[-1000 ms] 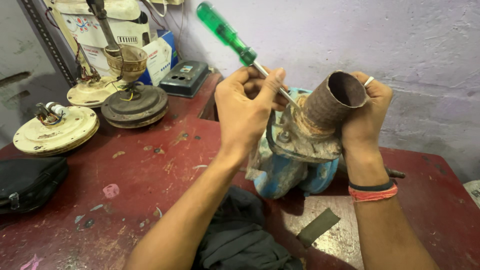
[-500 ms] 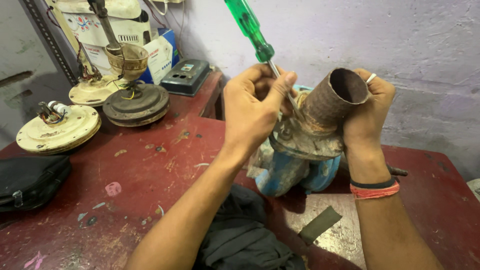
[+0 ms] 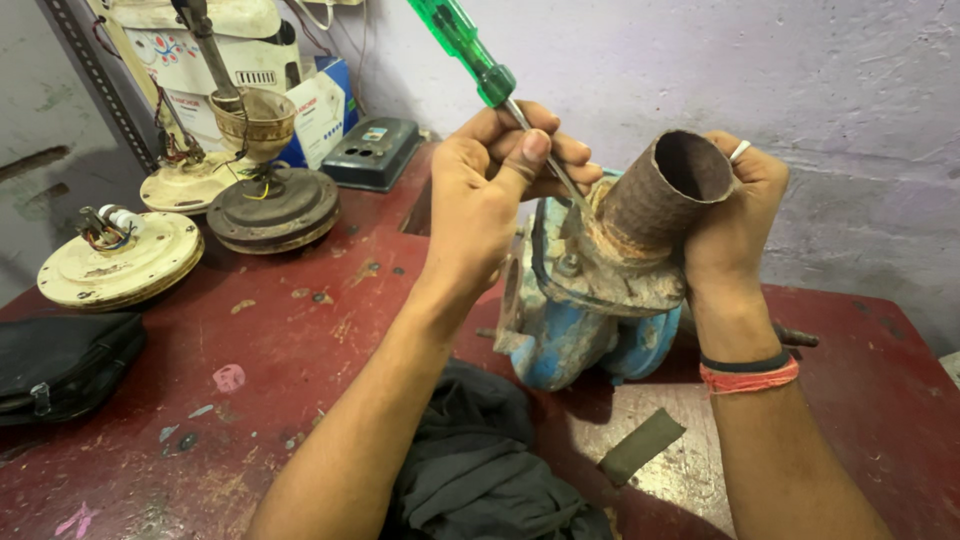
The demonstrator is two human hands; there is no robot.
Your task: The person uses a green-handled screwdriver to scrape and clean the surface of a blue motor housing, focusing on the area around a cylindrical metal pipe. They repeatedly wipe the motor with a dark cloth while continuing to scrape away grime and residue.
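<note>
Left hand (image 3: 495,190) pinches our screwdriver (image 3: 470,50), right (image 3: 735,225) clasps pump pipe (image 3: 655,200); tip may slip off rust, jab fingers

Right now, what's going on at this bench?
A person's left hand grips a green-handled screwdriver, its tip at the base of a rusty pipe stub on a blue pump housing. The right hand steadies the pipe. The pump stands on a red workbench, with fan motors to the left.
</note>
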